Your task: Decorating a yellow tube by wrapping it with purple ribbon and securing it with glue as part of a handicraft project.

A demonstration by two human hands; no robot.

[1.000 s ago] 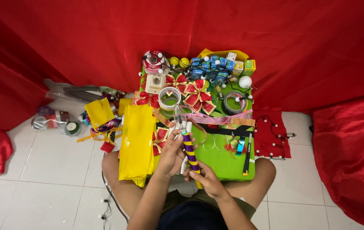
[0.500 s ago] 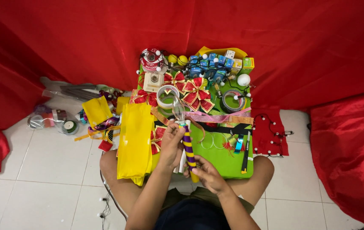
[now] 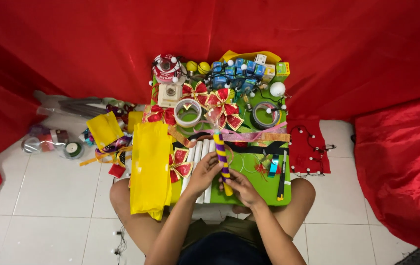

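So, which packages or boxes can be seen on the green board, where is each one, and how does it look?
Small blue boxes: a cluster at the board's far edge, cube-like, blue with white.
Green box: far right corner, small, green with orange.
Pale box: behind the blue ones, small, white.
Round red tin: far left corner, red and white top.
Yellow bag: left of the left hand, long, flat, plain yellow.

Striped stick (image 3: 223, 162) now steeper in hands (image 3: 222, 177).
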